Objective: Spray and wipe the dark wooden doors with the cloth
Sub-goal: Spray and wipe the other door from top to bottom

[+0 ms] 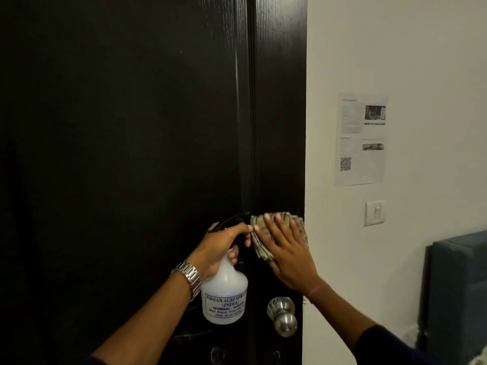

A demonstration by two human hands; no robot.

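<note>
The left hand [224,245] is gripping a translucent white plastic spray bottle [224,293]; the flat right hand [286,255] is pressing a patterned folded cloth [300,227] against the dark grained wooden door [131,127].

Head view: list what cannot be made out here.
- Bottle label: the right end of each line curves out of sight and the small print is blurred.
- Sheet on the wall: text too small to read.
- Cloth: the middle is covered by the right hand.
- Sprayer trigger: black against the dark door, partly wrapped by the left hand.
- Fittings below the knob: lost in shadow, cut by the bottom edge.
</note>
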